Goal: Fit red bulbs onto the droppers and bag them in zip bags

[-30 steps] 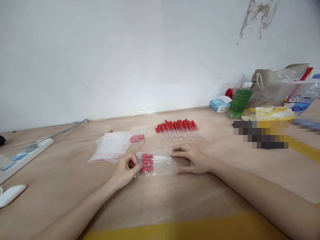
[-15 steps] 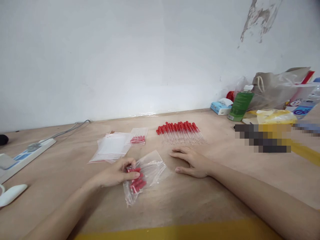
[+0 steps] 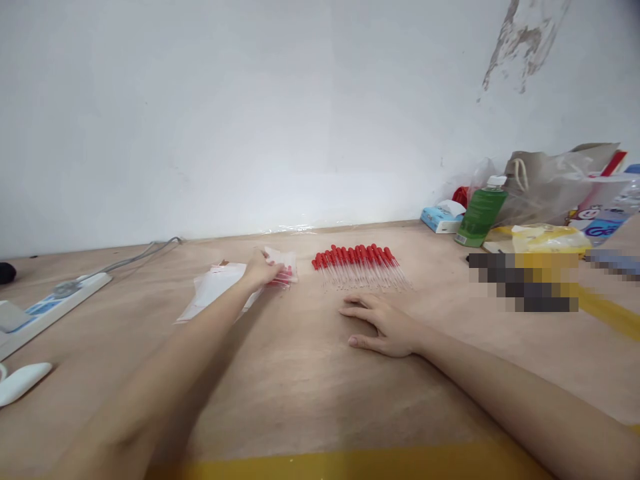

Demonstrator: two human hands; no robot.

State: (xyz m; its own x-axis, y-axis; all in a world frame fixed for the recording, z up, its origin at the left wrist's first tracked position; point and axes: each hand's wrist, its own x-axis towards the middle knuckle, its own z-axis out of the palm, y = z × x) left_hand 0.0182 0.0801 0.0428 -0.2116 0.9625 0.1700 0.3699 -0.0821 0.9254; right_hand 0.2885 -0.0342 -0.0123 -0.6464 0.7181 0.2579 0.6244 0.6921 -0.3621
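Observation:
My left hand [image 3: 264,269] is over a clear zip bag of red-bulbed droppers [image 3: 286,275], fingers closed on it with the thumb on top. Part of this bag is hidden under the hand, and whether a second bag lies beneath it I cannot make out. Beside and partly under my left forearm is a stack of flat clear zip bags [image 3: 213,293]. My right hand [image 3: 387,325] rests on the table with its fingers apart, holding nothing. Just beyond it, a row of loose droppers [image 3: 357,267] lies side by side, red bulbs towards the wall and clear tips towards me.
On the left are a power strip [image 3: 60,307] with a grey cable and a white object [image 3: 25,383]. A blue tissue pack [image 3: 442,218], a green bottle [image 3: 481,212] and plastic bags [image 3: 550,237] stand at the back right. Yellow tape [image 3: 340,463] runs along the front.
My left hand has carried the bag of droppers from the middle of the table back to where the other filled bag lay. My right hand has stayed in place.

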